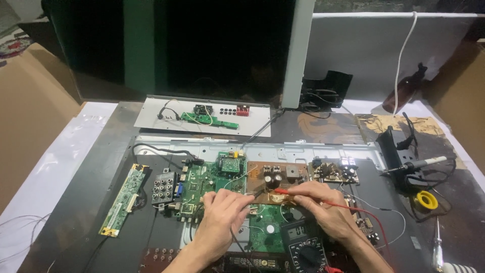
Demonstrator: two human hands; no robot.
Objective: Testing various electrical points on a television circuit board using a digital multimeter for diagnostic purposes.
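My left hand (222, 215) pinches a black meter probe (256, 194) whose tip touches the brown power board (275, 177). My right hand (323, 207) holds a red meter probe (283, 191) with its tip on the same board, close to the black one. A red lead (364, 212) runs from it down past my wrist. A dark multimeter (303, 245) with a round dial lies between my forearms. Left of the brown board sits the green main board (202, 184) on the flat panel's metal back (303, 150).
A narrow green strip board (124, 199) lies at the left. A soldering iron in its stand (409, 164), a yellow solder spool (427, 199) and a screwdriver (437, 242) are at the right. A grey plate with a small green board (202, 117) sits behind. Brown bottle (404, 91) at back right.
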